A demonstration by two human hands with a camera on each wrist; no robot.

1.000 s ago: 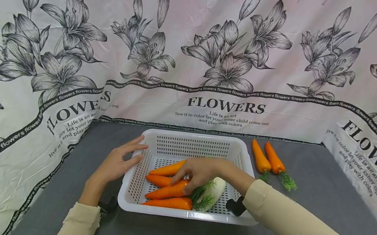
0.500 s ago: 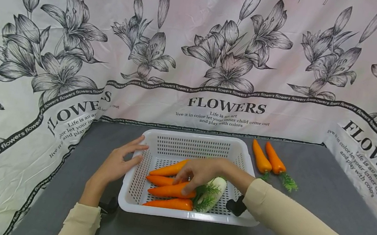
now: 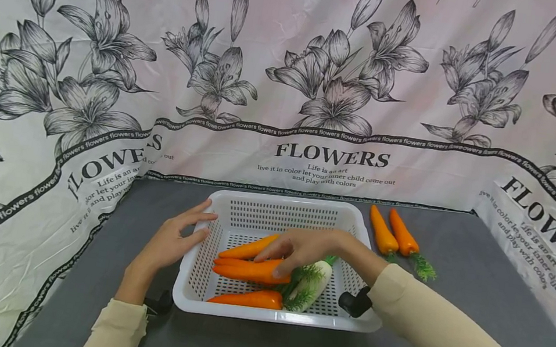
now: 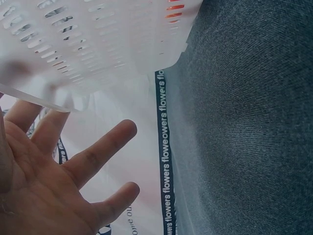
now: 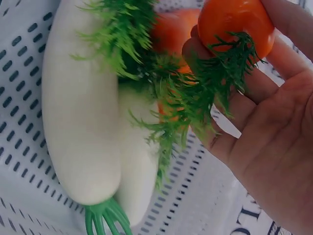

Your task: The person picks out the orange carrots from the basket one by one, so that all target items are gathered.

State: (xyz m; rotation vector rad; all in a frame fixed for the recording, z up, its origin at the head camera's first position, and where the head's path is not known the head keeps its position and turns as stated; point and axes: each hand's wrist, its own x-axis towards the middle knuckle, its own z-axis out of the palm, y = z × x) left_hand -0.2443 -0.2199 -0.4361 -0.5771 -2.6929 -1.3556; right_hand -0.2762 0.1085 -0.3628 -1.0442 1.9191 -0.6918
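My right hand (image 3: 302,247) grips a plastic carrot (image 3: 244,270) near its leafy end, inside the white slotted basket (image 3: 270,315). In the right wrist view, fingers and thumb curl round that carrot's orange top (image 5: 237,24), its green leaves hanging loose. Another carrot (image 3: 248,298) lies along the near wall, and others, partly covered, lie behind the held one. Two white radishes (image 5: 83,107) lie side by side at the basket's right. My left hand (image 3: 171,241) touches the left rim with straight fingers; in the left wrist view its thumb and fingers spread below the wall.
Two more carrots (image 3: 384,231) lie on the grey tabletop (image 3: 449,237) just right of the basket. A flower-printed cloth (image 3: 331,169) stands as a wall behind and on both sides. A black wrist camera (image 3: 355,302) sits over the basket's near right corner.
My right hand has raised the carrot and shifted it toward the back, widening the gap to the nearest carrot. The left hand has stayed at the rim.
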